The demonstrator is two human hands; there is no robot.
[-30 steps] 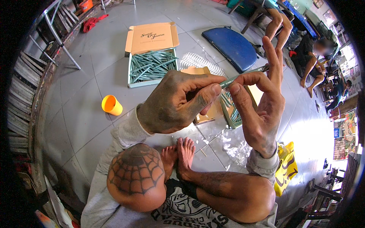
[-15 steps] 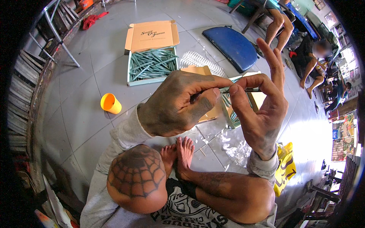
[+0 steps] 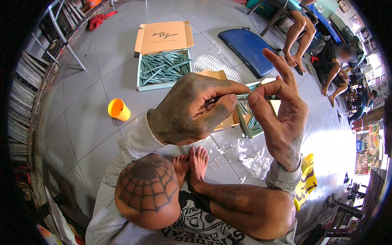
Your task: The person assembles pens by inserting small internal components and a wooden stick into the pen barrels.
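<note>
In front of my chest, my left hand pinches one end of a thin green stick between thumb and forefinger. My right hand grips the stick's other end with thumb and forefinger, its other fingers raised. Most of the stick is covered by fingertips. Beyond my left hand, an open cardboard box holds many similar green sticks. Another open box, partly hidden behind my hands, also contains green sticks.
An orange-yellow cup stands left of my hands. White scraps lie on the tiles near my feet, beside a yellow sheet. Farther off are a blue cushion, a red cloth and a seated person.
My right hand's raised fingers have tilted leftward and bent somewhat. Both hands keep their pinch on the stick in nearly the same place.
</note>
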